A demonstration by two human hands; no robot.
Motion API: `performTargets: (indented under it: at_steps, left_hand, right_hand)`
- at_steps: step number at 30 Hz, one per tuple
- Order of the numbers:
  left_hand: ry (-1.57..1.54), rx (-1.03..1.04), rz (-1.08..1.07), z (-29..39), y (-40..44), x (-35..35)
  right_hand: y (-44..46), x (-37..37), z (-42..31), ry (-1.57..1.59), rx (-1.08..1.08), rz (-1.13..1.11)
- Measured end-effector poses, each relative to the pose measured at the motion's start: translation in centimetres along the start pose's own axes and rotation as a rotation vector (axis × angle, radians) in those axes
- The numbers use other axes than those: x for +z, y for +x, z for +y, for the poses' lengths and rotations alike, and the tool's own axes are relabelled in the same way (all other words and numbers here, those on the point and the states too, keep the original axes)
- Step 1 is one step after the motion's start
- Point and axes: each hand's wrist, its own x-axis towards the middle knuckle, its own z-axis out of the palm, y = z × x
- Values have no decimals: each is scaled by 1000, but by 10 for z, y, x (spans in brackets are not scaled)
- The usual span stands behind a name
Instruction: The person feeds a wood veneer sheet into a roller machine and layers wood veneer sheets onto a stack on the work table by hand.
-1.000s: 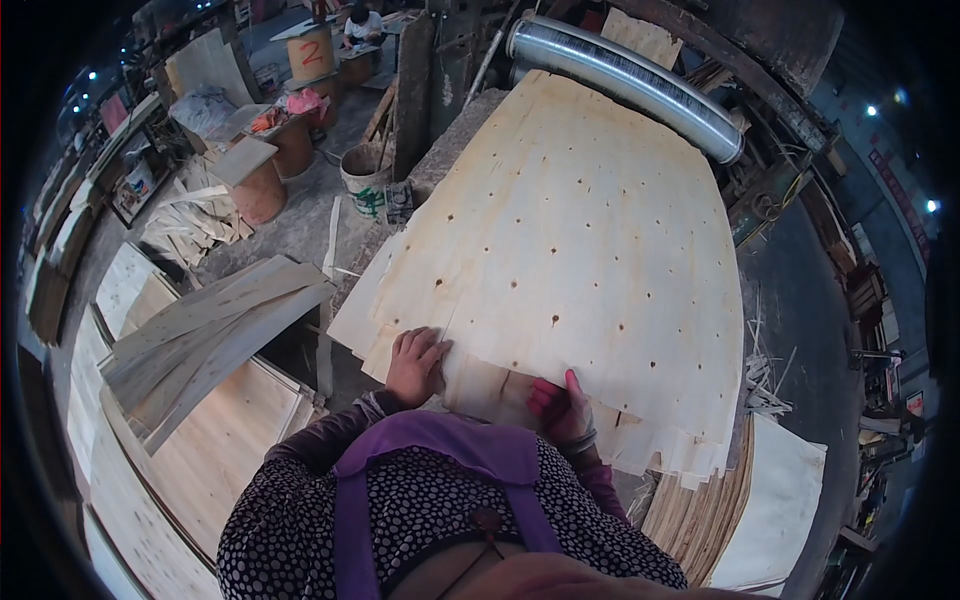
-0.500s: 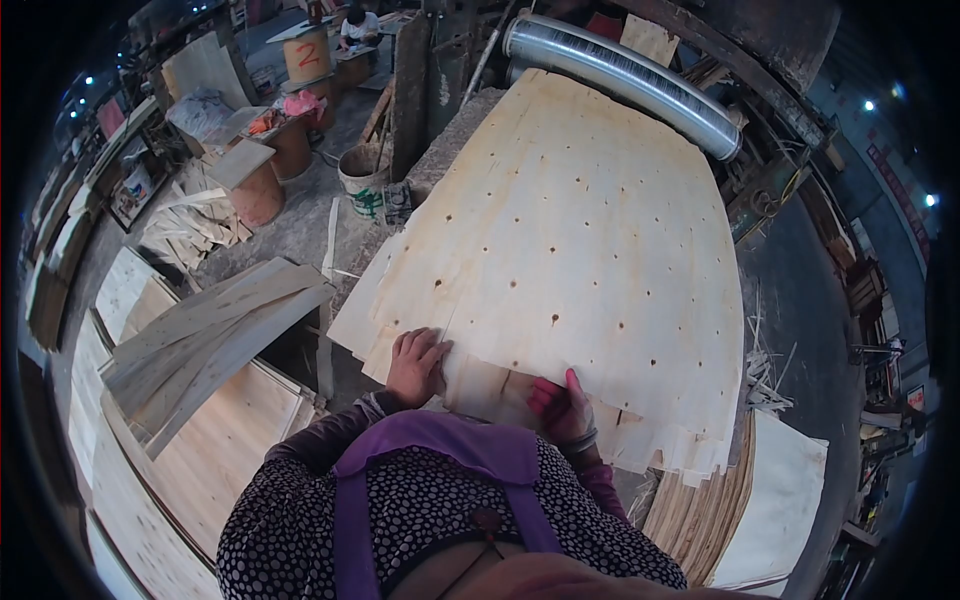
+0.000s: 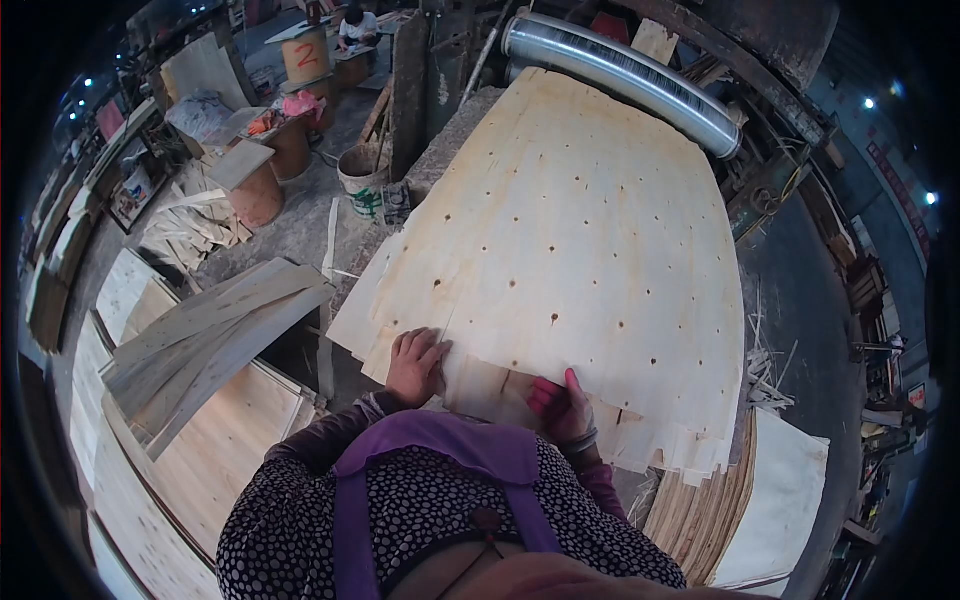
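Head view: the broad pale veneer sheet point(image 3: 570, 240) takes up the middle of the scene, lying flat in front of the person, its near edge by the apron and its far end up by the roller, probably so that the whole face is supported and within view. Uneven layers at its near right corner suggest other pieces lie beneath. To the left, low down, large wooden sheets point(image 3: 225, 440) lie piled, and grey-brown strips point(image 3: 215, 340) rest across them, perhaps put there to keep narrow pieces apart. At the right, beside the near corner, a second stack point(image 3: 775, 500) sits close to the body, likely for easy reach. The shiny metal roller point(image 3: 620, 85) runs crosswise past the far end; whether it touches the sheet I cannot tell. A stained bucket point(image 3: 362, 180) stands on the floor off to the left. The left hand point(image 3: 417, 365) rests on the near edge, fingers bent over the surface, seemingly to steady it; whether it pinches or only presses is unclear. The right hand point(image 3: 565, 405) is at that edge too, its reddish fingers point(image 3: 546, 396) curled in a narrow shape, though what they hold, if anything, cannot be told
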Motion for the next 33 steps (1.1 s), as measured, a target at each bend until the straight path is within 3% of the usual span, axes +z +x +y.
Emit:
performTargets:
  at_steps: [33]
  left_hand:
    - [12,12,3,2,2,-3]
  right_hand:
    - [0,3,-3,10,36,27]
